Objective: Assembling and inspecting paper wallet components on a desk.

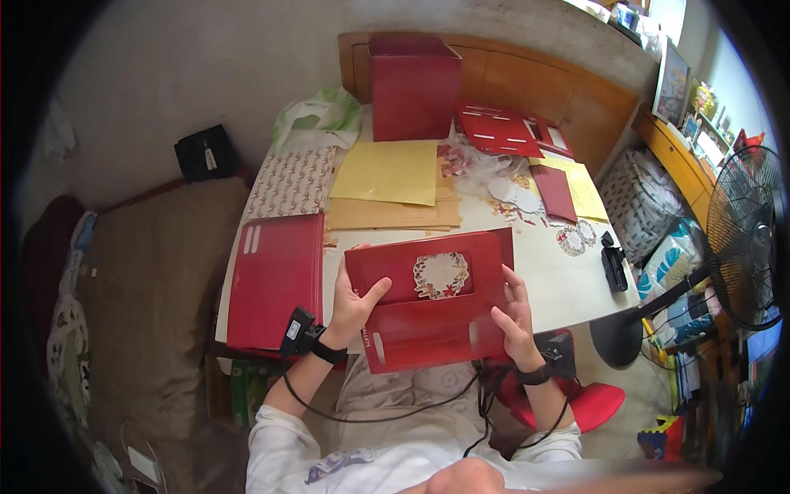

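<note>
I hold a flat red cardboard piece [428, 337] tilted in front of me, over the near edge of the table. It has a wide window and narrow pale slots. A round white floral wreath cut-out [441, 274] shows in the window. My left hand [355, 306] grips the left side, thumb on the front face and fingers behind. At the right side, my right hand [516, 321] holds the edge, its thumb near the front and fingers partly hidden behind. Another dark red layer shows behind the upper right corner. Each wrist wears a black strap with a small device.
On the white table [559, 288] lie red cardboard pieces [276, 284], a yellow sheet [387, 173], brown envelopes [395, 217], patterned paper [290, 183] and loose wreath cut-outs [576, 237]. A tall red box [415, 90] stands behind. At right are a black object [613, 267] and a fan [745, 239].
</note>
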Tool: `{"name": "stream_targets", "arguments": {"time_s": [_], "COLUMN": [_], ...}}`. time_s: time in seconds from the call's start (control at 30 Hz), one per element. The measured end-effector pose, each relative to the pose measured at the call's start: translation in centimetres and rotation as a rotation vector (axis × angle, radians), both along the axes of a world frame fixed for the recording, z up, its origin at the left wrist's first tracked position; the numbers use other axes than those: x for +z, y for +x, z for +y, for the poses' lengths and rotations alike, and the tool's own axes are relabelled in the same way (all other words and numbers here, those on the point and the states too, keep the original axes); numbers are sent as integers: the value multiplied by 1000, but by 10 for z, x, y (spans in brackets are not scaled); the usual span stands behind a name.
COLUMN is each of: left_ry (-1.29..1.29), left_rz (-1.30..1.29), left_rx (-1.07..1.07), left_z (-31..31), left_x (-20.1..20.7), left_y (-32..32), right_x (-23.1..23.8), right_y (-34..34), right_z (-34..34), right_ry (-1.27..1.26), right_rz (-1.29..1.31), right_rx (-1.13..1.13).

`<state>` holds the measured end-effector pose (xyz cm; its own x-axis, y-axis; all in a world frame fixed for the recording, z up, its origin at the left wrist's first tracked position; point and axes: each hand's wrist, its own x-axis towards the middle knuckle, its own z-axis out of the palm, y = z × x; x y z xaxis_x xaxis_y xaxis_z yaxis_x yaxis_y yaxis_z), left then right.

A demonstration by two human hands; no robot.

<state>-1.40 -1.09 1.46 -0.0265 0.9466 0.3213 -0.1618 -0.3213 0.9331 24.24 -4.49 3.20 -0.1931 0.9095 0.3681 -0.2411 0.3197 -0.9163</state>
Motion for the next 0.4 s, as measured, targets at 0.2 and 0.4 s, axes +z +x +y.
{"name": "stream_targets", "arguments": {"time_s": [0.2,0.4], "left_ry": [-32,-174], "left_rz": [-83,-213], "left_rx": [-65,-349], "left_z": [-1,0], "left_x": [6,4], "left_y": [11,33], "right_x": [-5,7], "right_y": [8,55], "right_z": [8,17], "right_ry": [-36,-201], "right_rz": [-86,-88], "right_rx": [-272,-332]}}
